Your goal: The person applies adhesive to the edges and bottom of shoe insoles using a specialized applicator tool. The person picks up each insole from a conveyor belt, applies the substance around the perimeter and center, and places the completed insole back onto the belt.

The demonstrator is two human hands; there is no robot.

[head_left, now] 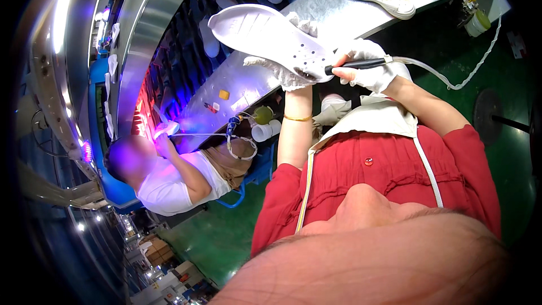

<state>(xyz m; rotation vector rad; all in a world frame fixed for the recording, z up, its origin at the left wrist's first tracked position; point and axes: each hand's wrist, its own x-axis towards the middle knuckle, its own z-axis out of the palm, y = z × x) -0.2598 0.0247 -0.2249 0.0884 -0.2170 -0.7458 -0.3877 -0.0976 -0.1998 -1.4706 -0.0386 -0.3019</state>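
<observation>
Over the bench [347, 24], a white sole [259, 29] is half-hiding the left hand [288, 78] gripping it; the right hand [372, 75] is clasping a black tool [361, 64].

Left hand [288, 77] holds a white sole [265, 31] — right hand [375, 78] grips a black tool [358, 64].

Left arm [294, 141] stretched forward, left hand [291, 76] clasping, thumb spread — right arm [435, 107] angled inward, right hand [374, 77] pinching.
</observation>
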